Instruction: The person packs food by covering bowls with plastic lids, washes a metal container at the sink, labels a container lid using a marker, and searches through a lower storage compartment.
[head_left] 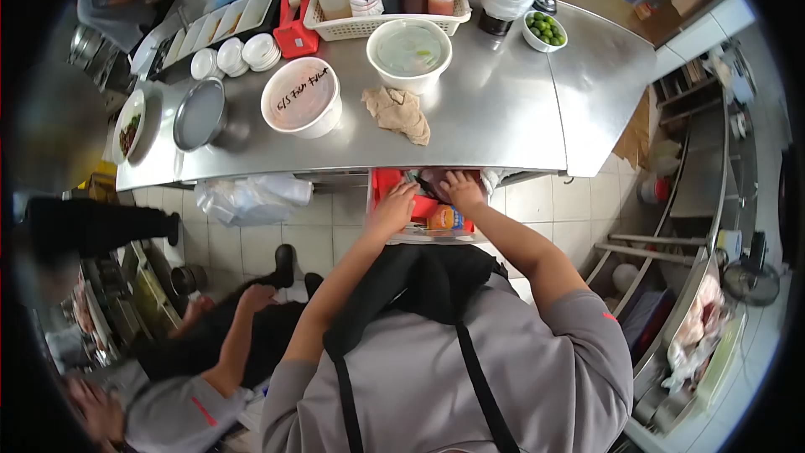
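Note:
Both my hands reach into a pulled-out drawer (474, 237) under the steel counter's front edge. My left hand (397, 204) is over the red tray (384, 181) on the drawer's left side, its fingers stretched out and nothing visible in them. Fingers spread, my right hand (462, 190) lies on or just above a dark purplish item (434, 182), partly covered by the hand. Near the drawer front, between my wrists, is an orange and blue package (444, 218). Some white cloth or plastic (491, 177) shows at the drawer's right; deeper contents are hidden.
On the counter (495, 126) stand a lidded tub marked fish fillet (300, 98), a white tub (409, 52), a crumpled brown cloth (397, 115), a basket of sauce bottles (360, 28) and a bowl of limes (544, 31). A co-worker (189, 394) is at my left.

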Demonstrator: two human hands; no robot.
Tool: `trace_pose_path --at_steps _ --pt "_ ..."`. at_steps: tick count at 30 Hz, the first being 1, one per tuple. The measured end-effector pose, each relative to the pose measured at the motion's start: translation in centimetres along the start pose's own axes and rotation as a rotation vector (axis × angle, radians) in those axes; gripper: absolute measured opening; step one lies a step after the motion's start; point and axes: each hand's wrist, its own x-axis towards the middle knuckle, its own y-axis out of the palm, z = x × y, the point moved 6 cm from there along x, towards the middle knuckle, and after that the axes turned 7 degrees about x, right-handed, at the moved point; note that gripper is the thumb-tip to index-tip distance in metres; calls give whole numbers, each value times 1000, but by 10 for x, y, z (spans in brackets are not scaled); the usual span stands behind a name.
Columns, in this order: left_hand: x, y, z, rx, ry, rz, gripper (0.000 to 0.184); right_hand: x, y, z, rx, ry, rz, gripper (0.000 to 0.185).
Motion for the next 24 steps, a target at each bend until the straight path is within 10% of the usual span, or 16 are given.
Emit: trace_pose_path --at_steps 1,4,9,12,15,19,24 --pt "0 6 5 172 -97 41 41 6 3 -10 69 -29 238 31" --pt "-8 23 31 467 -383 120 42 67 87 -38 -731 -362 -171 35" --pt "-28 28 21 484 -402 103 38 73 86 -48 -67 11 80 36" --pt "-43 19 5 476 -425 82 37 50 85 -38 1067 348 -16 37" --pt "-62 9 -10 319 -416 -92 34 4 2 23 -45 -173 -359 33" --pt "-85 3 -26 27 -426 -257 28 -3 33 34 304 -380 152 25" --pt "-101 31 -34 69 -333 -196 29 16 41 41 379 -328 109 29"
